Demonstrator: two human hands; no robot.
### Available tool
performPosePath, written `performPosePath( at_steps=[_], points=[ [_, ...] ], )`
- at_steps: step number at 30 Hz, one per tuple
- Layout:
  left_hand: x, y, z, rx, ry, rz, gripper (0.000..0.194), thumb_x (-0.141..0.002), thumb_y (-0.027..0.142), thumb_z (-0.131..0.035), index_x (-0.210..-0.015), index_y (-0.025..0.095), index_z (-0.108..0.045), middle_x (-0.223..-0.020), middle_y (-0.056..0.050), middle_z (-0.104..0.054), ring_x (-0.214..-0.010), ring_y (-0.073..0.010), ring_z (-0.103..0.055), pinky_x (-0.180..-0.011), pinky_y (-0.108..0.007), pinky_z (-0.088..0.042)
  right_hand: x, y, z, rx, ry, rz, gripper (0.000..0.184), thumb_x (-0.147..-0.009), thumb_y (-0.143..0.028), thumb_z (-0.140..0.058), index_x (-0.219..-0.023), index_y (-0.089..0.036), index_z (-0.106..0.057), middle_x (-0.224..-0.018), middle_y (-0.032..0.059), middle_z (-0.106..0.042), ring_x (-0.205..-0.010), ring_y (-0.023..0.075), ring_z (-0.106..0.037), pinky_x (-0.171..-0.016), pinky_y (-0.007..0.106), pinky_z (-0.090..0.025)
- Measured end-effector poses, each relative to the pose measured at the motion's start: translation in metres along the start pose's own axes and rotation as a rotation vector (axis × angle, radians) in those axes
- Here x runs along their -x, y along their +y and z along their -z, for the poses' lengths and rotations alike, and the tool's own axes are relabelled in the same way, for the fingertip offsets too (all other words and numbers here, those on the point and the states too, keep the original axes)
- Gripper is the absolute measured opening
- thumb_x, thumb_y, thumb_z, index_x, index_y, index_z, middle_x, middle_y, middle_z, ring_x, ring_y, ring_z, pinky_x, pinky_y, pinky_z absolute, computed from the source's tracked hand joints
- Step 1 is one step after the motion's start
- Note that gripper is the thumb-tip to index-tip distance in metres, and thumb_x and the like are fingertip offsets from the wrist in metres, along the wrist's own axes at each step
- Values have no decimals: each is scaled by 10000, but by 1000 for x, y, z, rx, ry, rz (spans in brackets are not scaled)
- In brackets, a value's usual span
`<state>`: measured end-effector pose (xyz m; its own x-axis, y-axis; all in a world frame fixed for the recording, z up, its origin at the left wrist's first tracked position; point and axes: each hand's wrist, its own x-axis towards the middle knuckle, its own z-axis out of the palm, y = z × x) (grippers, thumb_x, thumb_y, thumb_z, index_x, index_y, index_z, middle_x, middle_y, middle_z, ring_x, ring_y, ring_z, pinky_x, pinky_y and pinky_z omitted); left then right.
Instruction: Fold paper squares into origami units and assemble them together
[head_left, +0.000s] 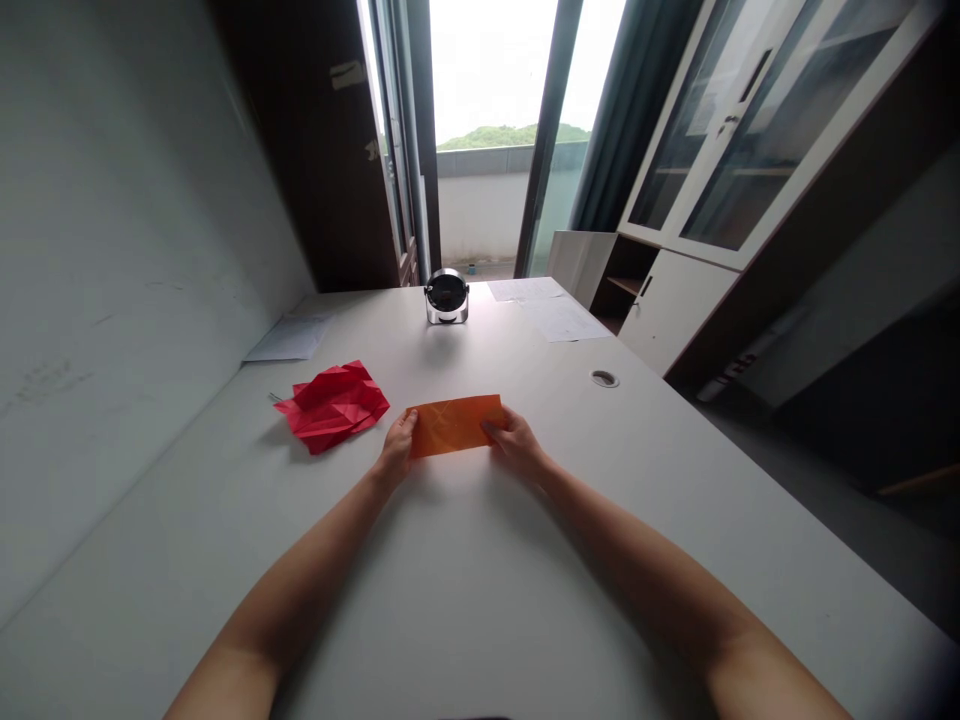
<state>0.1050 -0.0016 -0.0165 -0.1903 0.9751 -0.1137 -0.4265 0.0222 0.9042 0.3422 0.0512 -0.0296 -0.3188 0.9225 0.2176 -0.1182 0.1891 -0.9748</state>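
Observation:
An orange sheet of paper [454, 424] is stretched between my two hands, just above the white table [465, 580]. Faint crease lines run across it. At its left edge, my left hand [399, 440] pinches it with the thumb on top. My right hand [515, 440] grips the right edge the same way, with fingers hidden behind the sheet. To the left of my left hand lies a crumpled, creased piece of red paper [334, 405], apart from the hand.
A round black device on a metal stand [447, 296] stands at the table's far end. White papers [562, 318] lie at the far right, and another paper stack [289, 338] by the left wall. A grommet hole [604, 379] sits near the right edge. Cabinets [690, 200] rise beyond.

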Motion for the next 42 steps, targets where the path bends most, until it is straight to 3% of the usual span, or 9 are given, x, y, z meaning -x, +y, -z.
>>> performPosePath(
  at_steps=[3, 6, 16, 22, 28, 37, 42],
  points=[
    [3, 2, -1, 40, -47, 40, 401, -817, 481, -737, -1057, 181, -619, -1029, -78, -727, -885, -214, -703, -762, -331, -577, 1, 0, -2, 27, 20, 26, 319, -789, -412, -689, -1008, -184, -650, -769, 13, -656, -609, 151, -553, -565, 278, -468],
    [6, 3, -1, 36, -113, 51, 445, -787, 436, -787, -1087, 143, -638, -1099, -123, -719, -942, -243, -705, -810, -357, -579, 2, 0, -3, 42, 32, 47, 332, -802, -440, -683, -1011, -183, -668, -748, 14, -641, -611, 151, -533, -566, 286, -468],
    [0, 1, 2, 81, -54, 25, 462, -741, 409, -829, -1076, 149, -646, -1039, -100, -743, -887, -225, -719, -820, -351, -571, 6, -14, -5, 27, -66, 84, 408, -832, -496, -703, -1112, -200, -733, -948, 60, -722, -759, 218, -628, -710, 370, -545],
    [0, 1, 2, 86, -38, 29, 463, -743, 433, -822, -1062, 145, -649, -1016, -99, -742, -862, -213, -716, -803, -338, -574, 14, -28, -10, -28, -251, 83, 576, -857, -466, -712, -1379, -248, -602, -1112, 67, -717, -806, 222, -672, -803, 419, -568],
    [-2, 0, 5, 85, -51, 26, 427, -771, 436, -798, -1055, 167, -625, -1008, -76, -731, -844, -193, -708, -778, -322, -574, 11, -28, -6, -41, -158, 58, 384, -834, -468, -744, -1143, -241, -749, -1177, 78, -717, -1095, 286, -650, -973, 423, -511],
    [-10, -7, 11, 135, 66, 114, 325, -903, 471, -639, -1046, 179, -641, -1080, -83, -723, -945, -216, -703, -828, -346, -584, 8, -16, -7, -215, -96, -105, 452, -768, -508, -794, -1066, -174, -732, -1066, 90, -741, -944, 277, -692, -860, 403, -558],
    [-4, -3, 5, 89, -65, 174, 337, -899, 458, -644, -1052, 158, -636, -1034, -99, -726, -908, -235, -707, -807, -358, -580, 13, -23, -7, -275, -146, -206, 502, -740, -505, -823, -1077, -145, -730, -1099, 121, -737, -952, 293, -700, -863, 414, -568]
  ],
)
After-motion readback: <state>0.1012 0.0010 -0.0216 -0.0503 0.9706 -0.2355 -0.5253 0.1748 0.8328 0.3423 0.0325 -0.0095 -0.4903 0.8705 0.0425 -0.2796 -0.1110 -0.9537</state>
